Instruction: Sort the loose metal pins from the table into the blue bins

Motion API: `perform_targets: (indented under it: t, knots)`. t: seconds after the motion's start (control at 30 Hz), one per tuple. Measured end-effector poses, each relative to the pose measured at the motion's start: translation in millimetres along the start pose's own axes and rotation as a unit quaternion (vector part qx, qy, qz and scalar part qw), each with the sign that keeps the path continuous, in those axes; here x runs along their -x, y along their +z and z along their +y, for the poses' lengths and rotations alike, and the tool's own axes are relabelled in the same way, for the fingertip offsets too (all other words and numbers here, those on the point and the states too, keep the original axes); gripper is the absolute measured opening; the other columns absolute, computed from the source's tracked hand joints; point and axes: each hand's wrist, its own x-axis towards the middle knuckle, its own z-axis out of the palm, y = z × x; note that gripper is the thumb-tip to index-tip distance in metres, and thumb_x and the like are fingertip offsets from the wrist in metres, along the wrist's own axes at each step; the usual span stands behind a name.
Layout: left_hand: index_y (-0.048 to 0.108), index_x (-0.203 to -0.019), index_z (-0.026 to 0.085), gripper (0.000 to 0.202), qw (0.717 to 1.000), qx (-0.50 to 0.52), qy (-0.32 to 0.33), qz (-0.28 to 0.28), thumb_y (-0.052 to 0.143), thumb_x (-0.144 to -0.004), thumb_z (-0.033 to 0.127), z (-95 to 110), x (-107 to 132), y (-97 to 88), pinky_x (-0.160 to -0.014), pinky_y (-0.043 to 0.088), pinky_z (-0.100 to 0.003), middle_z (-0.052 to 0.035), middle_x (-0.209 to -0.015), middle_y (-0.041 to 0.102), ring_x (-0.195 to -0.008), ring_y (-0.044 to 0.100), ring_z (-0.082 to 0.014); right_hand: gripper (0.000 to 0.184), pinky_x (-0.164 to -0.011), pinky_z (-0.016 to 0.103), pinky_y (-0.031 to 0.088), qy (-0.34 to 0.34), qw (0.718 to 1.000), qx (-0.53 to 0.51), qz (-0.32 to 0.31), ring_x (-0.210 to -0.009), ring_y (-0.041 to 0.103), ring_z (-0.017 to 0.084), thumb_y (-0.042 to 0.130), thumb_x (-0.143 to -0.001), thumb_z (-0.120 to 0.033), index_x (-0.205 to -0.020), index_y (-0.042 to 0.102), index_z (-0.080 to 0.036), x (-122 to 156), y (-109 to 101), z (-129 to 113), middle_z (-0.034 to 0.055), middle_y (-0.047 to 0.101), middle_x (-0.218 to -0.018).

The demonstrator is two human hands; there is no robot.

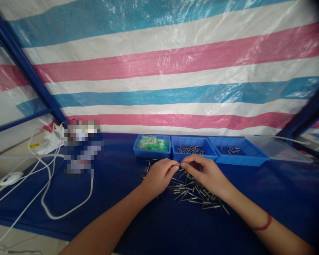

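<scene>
My left hand (159,175) and my right hand (206,173) meet fingertip to fingertip above a loose pile of thin metal pins (187,191). Both are closed in a pinch around a small thin metal pin (179,164), mostly covered by the fingers. Whether it is one piece or two I cannot tell. The pile spreads on the dark blue table beneath and between my hands. Just behind them stands the middle blue bin (175,156), with more pins (190,149) in it.
The left blue bin (151,154) holds green-and-clear packets (152,143); the right blue bin (244,161) holds some pins. A clear plastic sheet or lid (281,150) lies far right. White cables (49,209) and a power strip (51,138) occupy the left. Striped sheeting (175,63) hangs behind.
</scene>
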Motion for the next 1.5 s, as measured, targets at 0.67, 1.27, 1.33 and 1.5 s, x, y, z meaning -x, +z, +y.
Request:
perform_targets:
  t: [0.67,1.27,1.33,1.5]
  knots:
    - [0.061,-0.09,0.018,0.016,0.998,0.019,-0.007,0.066,0.048,-0.091,0.027,2.0,1.1,-0.1,-0.078,0.044,-0.025,-0.0023,-0.086,0.063,-0.081,0.059,-0.0142,0.02,-0.06,0.028,0.046,0.05,0.994,-0.075,-0.068,-0.064,0.055,0.014,0.058,-0.08,-0.036,-0.088,0.063,-0.018,-1.4,-6.2,2.0,0.0002,0.06,-0.072]
    - [0.065,-0.107,0.024,0.03,0.983,-0.179,-0.024,-0.042,0.05,-0.088,0.042,-5.7,6.7,-0.2,-0.084,0.04,-0.037,-0.0055,-0.108,0.059,-0.1,0.05,-0.0235,0.025,-0.055,0.036,0.038,0.085,0.856,0.491,0.135,-0.059,0.058,0.026,0.046,-0.083,-0.035,-0.077,0.063,-0.017,-3.8,-119.1,70.9,0.0143,0.063,-0.068]
    - [0.065,-0.106,0.025,0.029,0.982,-0.183,-0.026,-0.043,0.049,-0.089,0.041,-6.8,6.8,0.9,-0.084,0.039,-0.037,-0.0048,-0.108,0.06,-0.1,0.05,-0.0234,0.025,-0.058,0.036,0.04,0.069,0.855,0.495,0.138,-0.061,0.059,0.026,0.046,-0.083,-0.035,-0.078,0.063,-0.017,-5.4,-115.1,69.4,0.0137,0.063,-0.07]
    - [0.068,-0.091,0.024,0.025,0.981,-0.185,-0.036,-0.054,0.046,-0.091,0.036,-5.9,3.6,0.6,-0.079,0.038,-0.035,-0.0026,-0.099,0.063,-0.094,0.051,-0.0213,0.023,-0.068,0.033,0.042,-0.023,0.885,0.443,0.141,-0.071,0.06,0.023,0.048,-0.085,-0.033,-0.078,0.063,-0.017,-12.3,-89.8,43.0,0.0076,0.065,-0.073]
